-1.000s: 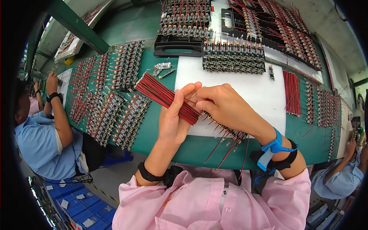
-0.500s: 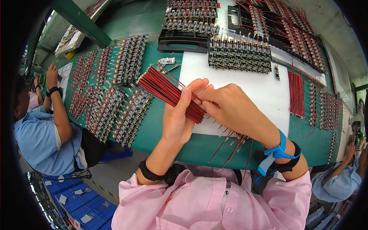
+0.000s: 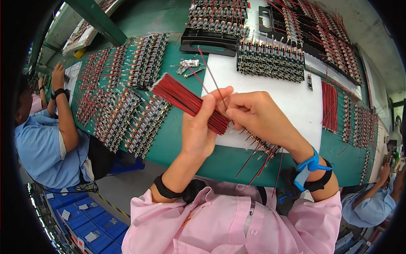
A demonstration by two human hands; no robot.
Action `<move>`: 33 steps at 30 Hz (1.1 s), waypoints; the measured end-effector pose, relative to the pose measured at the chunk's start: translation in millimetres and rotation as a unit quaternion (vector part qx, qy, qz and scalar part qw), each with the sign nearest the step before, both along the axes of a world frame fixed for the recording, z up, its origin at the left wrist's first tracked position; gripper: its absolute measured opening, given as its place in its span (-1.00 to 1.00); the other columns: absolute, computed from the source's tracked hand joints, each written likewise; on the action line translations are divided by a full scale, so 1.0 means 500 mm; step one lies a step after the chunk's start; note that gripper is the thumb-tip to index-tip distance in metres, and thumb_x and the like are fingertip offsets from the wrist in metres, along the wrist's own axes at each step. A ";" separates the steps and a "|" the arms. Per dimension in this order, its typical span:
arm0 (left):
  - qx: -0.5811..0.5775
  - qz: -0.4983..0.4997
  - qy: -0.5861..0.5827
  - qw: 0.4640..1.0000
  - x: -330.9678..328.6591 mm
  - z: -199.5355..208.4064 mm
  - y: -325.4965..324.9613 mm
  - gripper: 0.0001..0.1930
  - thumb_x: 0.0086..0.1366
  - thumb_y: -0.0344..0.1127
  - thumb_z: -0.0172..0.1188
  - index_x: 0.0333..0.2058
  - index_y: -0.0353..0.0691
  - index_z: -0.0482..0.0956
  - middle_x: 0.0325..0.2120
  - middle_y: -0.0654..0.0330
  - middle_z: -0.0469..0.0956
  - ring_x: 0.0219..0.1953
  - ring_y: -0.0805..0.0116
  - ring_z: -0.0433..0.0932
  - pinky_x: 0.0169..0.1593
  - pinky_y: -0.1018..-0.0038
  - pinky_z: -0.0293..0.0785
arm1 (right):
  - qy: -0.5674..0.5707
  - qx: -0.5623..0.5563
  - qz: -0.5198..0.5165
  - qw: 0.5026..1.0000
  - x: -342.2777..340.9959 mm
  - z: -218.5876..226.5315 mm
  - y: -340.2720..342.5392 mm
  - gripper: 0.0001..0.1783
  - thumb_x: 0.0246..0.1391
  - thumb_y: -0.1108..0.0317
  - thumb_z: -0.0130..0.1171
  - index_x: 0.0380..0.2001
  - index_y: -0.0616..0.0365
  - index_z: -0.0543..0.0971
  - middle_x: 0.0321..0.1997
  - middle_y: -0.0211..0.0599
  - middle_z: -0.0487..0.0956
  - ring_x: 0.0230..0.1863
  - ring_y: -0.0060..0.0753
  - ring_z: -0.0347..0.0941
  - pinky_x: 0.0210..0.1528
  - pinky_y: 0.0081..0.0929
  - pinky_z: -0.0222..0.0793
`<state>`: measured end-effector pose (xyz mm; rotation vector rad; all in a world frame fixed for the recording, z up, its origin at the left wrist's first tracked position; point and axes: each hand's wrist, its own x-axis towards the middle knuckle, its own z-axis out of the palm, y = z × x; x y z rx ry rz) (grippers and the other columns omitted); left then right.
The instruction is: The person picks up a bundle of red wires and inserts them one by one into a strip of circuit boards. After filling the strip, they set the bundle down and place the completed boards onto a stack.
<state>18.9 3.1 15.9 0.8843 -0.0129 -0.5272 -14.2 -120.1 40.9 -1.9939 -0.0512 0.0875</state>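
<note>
My left hand (image 3: 195, 133) is closed around a thick bundle of thin red and black wires (image 3: 176, 98), which slants down to the right through the grip. Close against its fingertips, my right hand (image 3: 258, 112) pinches a wire (image 3: 210, 70) near its lower end. That wire stands up apart from the bundle, its far end over the green table. Below my right wrist, several small circuit boards with wires (image 3: 267, 148) lie partly hidden by the forearm. A white foam sheet (image 3: 279, 95) lies beneath my hands.
Stacked circuit boards (image 3: 270, 63) stand on the foam's far part, with a single board (image 3: 310, 81) beside them. Another red wire bundle (image 3: 329, 106) lies at right. Rows of wired boards (image 3: 144, 59) cover the table's left, where a person in blue (image 3: 50, 144) sits.
A wire that lay close along the bundle now points up away from it, held by my right fingers. The whole view has shifted slightly.
</note>
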 end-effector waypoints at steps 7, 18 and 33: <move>0.029 -0.020 -0.011 0.999 0.001 -0.022 0.046 -0.77 0.14 -0.26 -0.04 -0.37 -0.34 0.33 -0.71 0.34 0.28 -0.78 0.61 0.17 -0.65 0.61 0.26 | 0.137 0.210 -0.053 0.967 0.001 0.017 -0.015 -0.89 -0.12 0.46 0.00 -0.60 0.30 0.39 -0.70 -0.36 0.40 -0.78 -0.74 0.21 -0.79 -0.82 0.04; 0.112 -0.116 -0.007 0.987 -0.014 -0.008 0.033 -0.85 0.10 -0.28 -0.02 -0.47 -0.24 0.32 -0.86 0.45 0.05 -0.86 0.68 -0.03 -0.80 0.68 0.00 | 0.052 0.178 -0.085 0.979 0.001 0.002 0.003 -0.90 -0.13 0.48 0.02 -0.62 0.28 0.38 -0.68 -0.43 0.39 -0.73 -0.80 0.18 -0.76 -0.85 0.02; 0.160 -0.046 -0.101 0.981 -0.016 -0.030 0.044 -0.83 0.07 -0.31 0.05 -0.51 -0.33 0.39 -0.85 0.39 0.19 -0.86 0.66 0.09 -0.79 0.68 0.03 | 0.030 0.062 -0.051 0.996 -0.009 -0.003 0.013 -0.91 -0.14 0.53 0.00 -0.57 0.37 0.40 -0.66 -0.47 0.37 -0.63 -0.80 0.20 -0.62 -0.79 0.15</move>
